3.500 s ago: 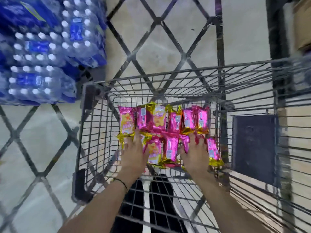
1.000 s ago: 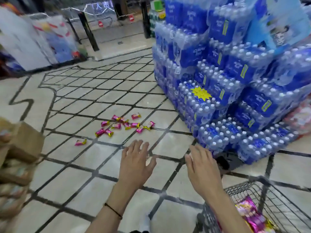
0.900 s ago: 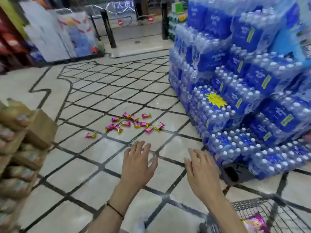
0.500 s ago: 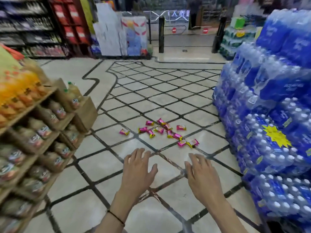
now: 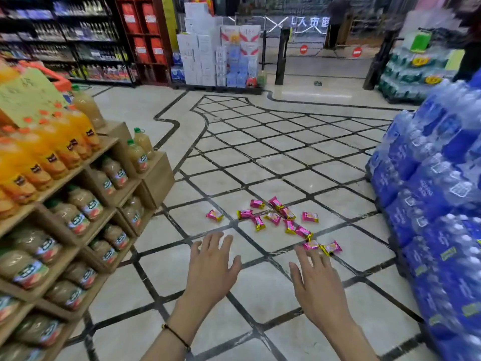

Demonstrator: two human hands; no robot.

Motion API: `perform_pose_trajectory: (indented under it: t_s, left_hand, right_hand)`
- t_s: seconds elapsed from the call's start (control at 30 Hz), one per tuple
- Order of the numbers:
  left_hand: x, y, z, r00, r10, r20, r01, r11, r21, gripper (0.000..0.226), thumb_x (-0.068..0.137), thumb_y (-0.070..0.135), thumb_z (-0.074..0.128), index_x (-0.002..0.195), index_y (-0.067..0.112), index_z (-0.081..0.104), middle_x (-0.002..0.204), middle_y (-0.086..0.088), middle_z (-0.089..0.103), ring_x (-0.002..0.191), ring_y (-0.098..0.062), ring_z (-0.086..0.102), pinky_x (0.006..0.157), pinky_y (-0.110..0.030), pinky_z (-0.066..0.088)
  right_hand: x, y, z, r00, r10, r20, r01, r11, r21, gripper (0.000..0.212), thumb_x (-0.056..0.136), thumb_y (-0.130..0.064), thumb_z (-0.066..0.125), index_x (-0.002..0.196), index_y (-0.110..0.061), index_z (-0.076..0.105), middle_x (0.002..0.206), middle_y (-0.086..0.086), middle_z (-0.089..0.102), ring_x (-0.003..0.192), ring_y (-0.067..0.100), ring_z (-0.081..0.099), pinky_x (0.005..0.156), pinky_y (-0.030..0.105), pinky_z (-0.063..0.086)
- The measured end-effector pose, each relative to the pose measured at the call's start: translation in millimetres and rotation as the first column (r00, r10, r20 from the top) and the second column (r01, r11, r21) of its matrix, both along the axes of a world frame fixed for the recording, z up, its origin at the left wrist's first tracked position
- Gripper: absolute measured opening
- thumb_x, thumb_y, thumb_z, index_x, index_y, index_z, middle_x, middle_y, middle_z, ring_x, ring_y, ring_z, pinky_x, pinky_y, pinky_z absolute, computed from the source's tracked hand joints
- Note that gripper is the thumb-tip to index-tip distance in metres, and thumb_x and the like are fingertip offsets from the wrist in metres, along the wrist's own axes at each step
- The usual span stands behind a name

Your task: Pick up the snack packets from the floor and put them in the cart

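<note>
Two hands hovering palm-down above the tiled floor (image 5: 166,269), left hand (image 5: 212,269) and right hand (image 5: 317,282) both splaying wide, holding nothing, pink snack packets (image 5: 272,218) lying scattered just ahead, juice shelves (image 5: 65,194) standing left, bottled-water packs (image 5: 429,204) right.

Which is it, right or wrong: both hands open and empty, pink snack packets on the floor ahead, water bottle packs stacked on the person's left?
One error: the head view shows the water bottle packs stacked on the person's right. The rest holds: left hand and right hand open and empty, snack packets on the floor ahead.
</note>
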State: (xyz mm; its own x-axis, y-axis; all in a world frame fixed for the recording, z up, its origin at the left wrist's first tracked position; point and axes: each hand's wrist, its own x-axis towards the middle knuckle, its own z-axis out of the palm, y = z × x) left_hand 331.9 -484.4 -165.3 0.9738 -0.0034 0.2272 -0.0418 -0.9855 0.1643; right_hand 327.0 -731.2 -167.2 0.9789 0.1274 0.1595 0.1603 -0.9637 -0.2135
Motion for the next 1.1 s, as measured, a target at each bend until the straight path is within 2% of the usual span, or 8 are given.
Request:
perform_pose_trajectory:
  t_s: [0.17,0.3,0.5,0.6,0.77,0.87,0.93,1.1]
  left_hand:
    - [73.4,7.5,-19.4,1.0,0.008,-0.002,-0.008,1.0,-0.009,0.045,0.088,0.043,0.044,0.121,0.023,0.065,0.127,0.002,0.064,0.119,-0.021,0.057,0.097,-0.042,0.047]
    - [144.9,14.1,-24.3,0.998,0.056,-0.021,-0.056,0.998,-0.016,0.038,0.088,0.041,0.051,0.12,0.025,0.065,0.126,0.005,0.062,0.119,-0.018,0.056,0.097,-0.04,0.046]
    - [247.2,24.0,-18.3,0.99,0.13,-0.046,-0.132,0.99,-0.042,0.04,0.087,0.039,0.048,0.115,0.021,0.068,0.122,0.002,0.066,0.115,-0.02,0.06,0.091,-0.041,0.051]
    - [289.2,32.9,-15.0,0.989,0.142,-0.037,-0.144,0.987,-0.07,0.041,0.089,0.037,0.046,0.119,0.02,0.067,0.124,0.002,0.066,0.117,-0.021,0.06,0.095,-0.042,0.05]
    - [349.8,55.8,-27.9,0.982,0.175,-0.07,-0.181,0.979,-0.097,0.038,0.09,0.035,0.052,0.122,0.021,0.066,0.122,0.004,0.066,0.116,-0.019,0.059,0.096,-0.037,0.048]
    - [390.5,78.2,-47.1,0.985,0.156,-0.077,-0.165,0.979,-0.122,0.038,0.088,0.035,0.051,0.119,0.02,0.065,0.119,0.003,0.065,0.112,-0.02,0.059,0.091,-0.038,0.048]
    - [423.5,96.2,-59.1,0.989,0.132,-0.061,-0.139,0.98,-0.14,0.036,0.088,0.033,0.052,0.118,0.019,0.065,0.119,0.002,0.065,0.112,-0.021,0.059,0.089,-0.039,0.048]
    - [518.3,144.2,-64.1,0.996,0.041,-0.078,-0.055,0.981,-0.186,0.036,0.092,0.032,0.046,0.121,0.019,0.064,0.124,0.002,0.063,0.117,-0.02,0.055,0.097,-0.037,0.044]
  right_hand:
    - [82.2,8.9,-25.9,0.999,0.028,-0.016,-0.029,0.999,-0.041,0.04,0.102,-0.041,0.039,0.132,-0.021,0.056,0.117,0.001,0.066,0.105,0.029,0.059,0.068,0.041,0.054]
    - [165.2,18.2,-35.5,0.995,0.087,-0.053,-0.088,0.996,-0.014,0.038,0.098,-0.038,0.053,0.131,-0.019,0.056,0.117,0.004,0.066,0.105,0.031,0.06,0.073,0.043,0.055]
    - [291.7,33.1,-33.9,0.986,0.151,-0.077,-0.152,0.988,-0.008,0.042,0.103,-0.04,0.036,0.134,-0.018,0.055,0.12,0.006,0.065,0.109,0.033,0.059,0.078,0.047,0.056]
    - [345.2,47.1,-37.3,0.976,0.186,-0.111,-0.188,0.982,-0.006,0.045,0.102,-0.038,0.036,0.137,-0.018,0.056,0.12,0.007,0.065,0.11,0.034,0.059,0.079,0.048,0.057]
    - [410.2,77.0,-50.3,0.962,0.217,-0.166,-0.219,0.976,0.011,0.04,0.101,-0.036,0.047,0.136,-0.018,0.053,0.121,0.005,0.065,0.111,0.032,0.058,0.073,0.044,0.057]
    - [447.0,95.8,-65.6,0.957,0.199,-0.212,-0.207,0.978,-0.017,0.047,0.1,-0.041,0.032,0.133,-0.018,0.055,0.12,0.006,0.065,0.106,0.033,0.059,0.068,0.044,0.055]
    - [472.9,110.4,-72.6,0.955,0.189,-0.227,-0.203,0.978,-0.04,0.052,0.099,-0.044,0.026,0.134,-0.019,0.056,0.121,0.006,0.065,0.109,0.033,0.059,0.071,0.045,0.056]
    - [537.6,157.3,-70.2,0.962,0.144,-0.232,-0.159,0.986,-0.049,0.052,0.099,-0.045,0.027,0.131,-0.02,0.059,0.121,0.005,0.066,0.11,0.032,0.061,0.076,0.047,0.057]
